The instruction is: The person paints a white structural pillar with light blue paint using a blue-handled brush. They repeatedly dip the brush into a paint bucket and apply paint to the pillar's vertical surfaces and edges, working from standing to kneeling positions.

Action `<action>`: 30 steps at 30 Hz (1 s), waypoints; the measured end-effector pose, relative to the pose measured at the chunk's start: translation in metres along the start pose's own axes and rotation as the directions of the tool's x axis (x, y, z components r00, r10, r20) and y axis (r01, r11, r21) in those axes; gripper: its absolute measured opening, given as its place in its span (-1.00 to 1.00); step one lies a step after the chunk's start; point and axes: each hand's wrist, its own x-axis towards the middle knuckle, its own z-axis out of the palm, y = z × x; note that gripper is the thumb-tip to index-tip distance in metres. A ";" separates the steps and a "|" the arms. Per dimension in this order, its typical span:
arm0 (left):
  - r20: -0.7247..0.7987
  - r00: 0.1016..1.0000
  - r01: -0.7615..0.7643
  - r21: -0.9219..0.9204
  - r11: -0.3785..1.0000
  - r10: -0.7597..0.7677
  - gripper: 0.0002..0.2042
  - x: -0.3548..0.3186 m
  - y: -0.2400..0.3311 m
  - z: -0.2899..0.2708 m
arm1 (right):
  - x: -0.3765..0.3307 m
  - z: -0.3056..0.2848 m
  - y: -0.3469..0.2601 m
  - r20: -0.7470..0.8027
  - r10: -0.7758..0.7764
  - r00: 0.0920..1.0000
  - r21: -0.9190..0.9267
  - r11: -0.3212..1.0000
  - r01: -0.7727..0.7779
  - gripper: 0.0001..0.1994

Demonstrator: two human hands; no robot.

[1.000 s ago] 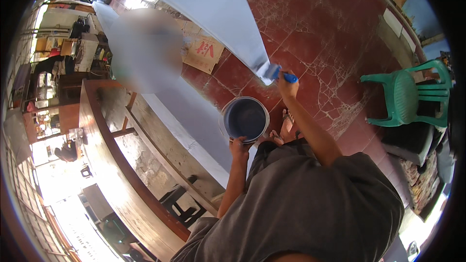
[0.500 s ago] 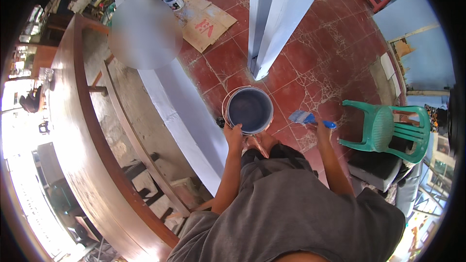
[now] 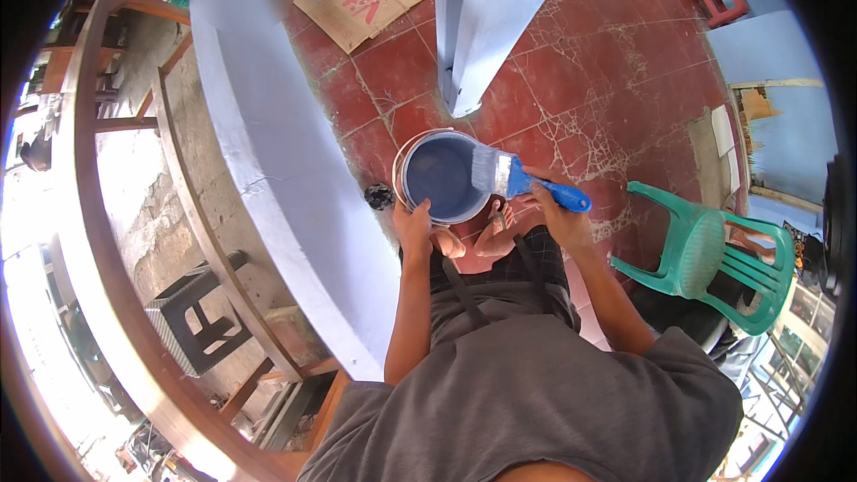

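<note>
A round paint bucket (image 3: 451,217) with bluish-grey paint (image 3: 436,174) inside is held up in front of me. My left hand (image 3: 413,225) grips its near left rim, the thumb over the edge. In my right hand (image 3: 555,212) is a wide paintbrush (image 3: 564,195) with a blue handle. Its paint-coated bristles lie over the bucket's right rim, pointing left into the opening. Whether the bristle tips touch the paint I cannot tell. My fingers wrap the handle close to the metal band.
A pale blue low wall (image 3: 277,178) runs along my left, with a blue post (image 3: 469,54) ahead. A green plastic chair (image 3: 692,245) stands at right, a red stool (image 3: 719,3) far right. Cardboard (image 3: 357,9) with paint containers lies far left on red tiles.
My right hand has brought the paintbrush leftward and up, from beside the bucket to over its rim. The bucket stays in my left hand, and the view has shifted.
</note>
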 end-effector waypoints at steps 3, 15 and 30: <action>0.034 0.999 -0.026 0.044 0.999 0.025 -0.51 0.037 -0.035 0.016 | 0.036 0.005 0.034 0.144 -0.069 0.987 -0.207 0.974 0.098 -0.75; 0.122 0.987 -0.105 0.008 0.994 0.104 -0.51 0.214 -0.211 0.061 | 0.197 0.044 0.373 0.236 -0.175 0.956 -0.800 0.524 0.294 -0.68; 0.200 0.970 -0.158 0.103 0.982 0.135 -0.43 0.336 -0.338 0.058 | 0.239 0.056 0.513 0.061 -0.160 0.985 -0.563 0.810 0.166 -0.77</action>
